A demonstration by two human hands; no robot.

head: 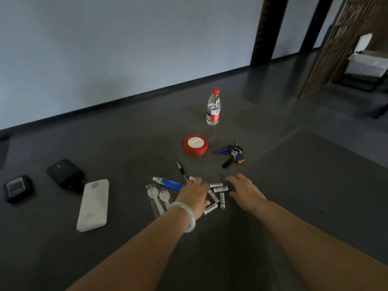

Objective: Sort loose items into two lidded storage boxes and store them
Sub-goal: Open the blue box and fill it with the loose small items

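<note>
Several white batteries (pixel 218 194) lie scattered on the dark floor between my hands. My left hand (pixel 194 193), with a pale bangle on its wrist, rests palm down over the left side of the pile, fingers curled on some of them. My right hand (pixel 243 189) hovers palm down with fingers spread just right of the batteries. A blue tube (pixel 169 183), a black pen (pixel 181 171) and two plastic sporks (pixel 159 197) lie left of my left hand. A red tape roll (pixel 195 144) and a bunch of keys (pixel 233 154) lie farther away.
A water bottle (pixel 213 107) with a red cap stands beyond the tape. At left lie a long white case (pixel 93 204), a black pouch (pixel 65 173) and a small black case (pixel 17 189). A wall runs behind, and a dark pillar (pixel 266 32) rises at the back right.
</note>
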